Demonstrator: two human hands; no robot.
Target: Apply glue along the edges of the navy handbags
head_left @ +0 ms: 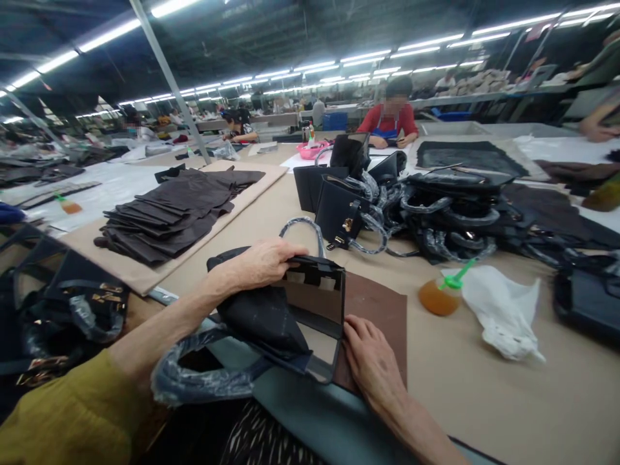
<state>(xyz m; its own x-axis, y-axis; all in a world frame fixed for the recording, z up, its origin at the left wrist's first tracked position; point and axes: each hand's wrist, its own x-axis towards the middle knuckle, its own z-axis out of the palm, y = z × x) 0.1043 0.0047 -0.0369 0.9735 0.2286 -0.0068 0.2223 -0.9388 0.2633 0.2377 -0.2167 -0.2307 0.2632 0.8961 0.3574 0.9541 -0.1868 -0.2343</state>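
The left hand [264,263] reaches over the top of a dark handbag [334,336], its fingers bent and close together, thumb side toward the bag's upper edge — they press or grip the rim there, though how firmly I cannot tell. The right hand [371,358] lies at the bag's other side, fingers slightly curled and held close to one another, the tips against the edge of the frame; its thumb is hidden, so whether it pinches the wall cannot be told. The bag lies tilted at the near edge of the work table, between the two hands, its open interior showing a brown inner face and black lining cloth [264,320] bulging out toward the left forearm. One plastic-wrapped handle [203,371] loops out on the near side, below the left forearm; another wrapped handle [304,223] arches up on the far side. Under and beside the bag is a flat brown sheet [380,303], partly beneath the right hand. To the right of the sheet, on the tan table surface [484,400], stands a squat bottle of amber liquid [440,296] with a green nozzle, just beside a crumpled white plastic bag [506,310]. Beyond them sits a heap of dark handbags [450,213] with wrapped handles, and on the left a fanned stack of dark brown pieces [177,213] rests on a board.
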